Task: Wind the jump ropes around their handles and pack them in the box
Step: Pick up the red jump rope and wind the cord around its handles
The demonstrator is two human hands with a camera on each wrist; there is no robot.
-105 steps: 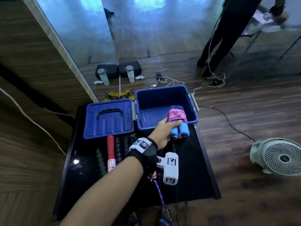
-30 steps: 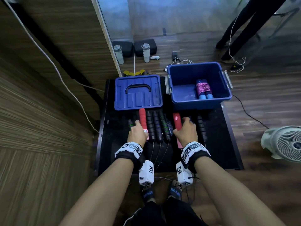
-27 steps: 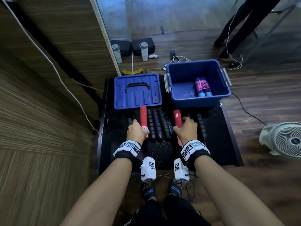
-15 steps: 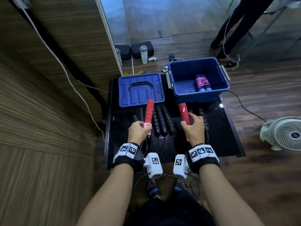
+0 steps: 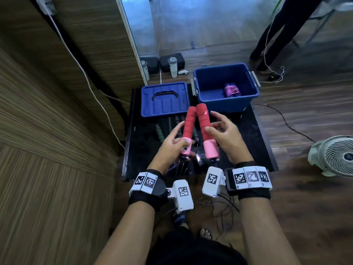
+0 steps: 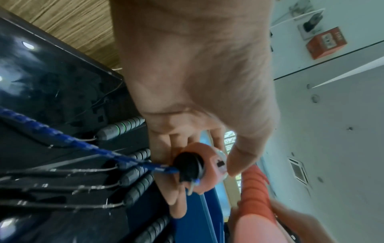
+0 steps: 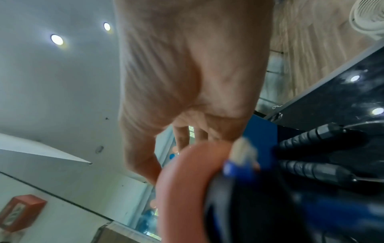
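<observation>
Red rope handles [image 5: 196, 127] have been lifted off the worktop [image 5: 254, 134] and brought together, pinched by left hand [image 5: 172, 144] and right hand [image 5: 223, 134]; winding can begin.

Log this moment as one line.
left hand: grips red handle | right hand: holds second handle | tips touching | box: one wound rope

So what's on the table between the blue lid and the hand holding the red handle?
In the head view, dark jump-rope handles with green rings lie on the black table between the blue lid and the left hand.
</observation>
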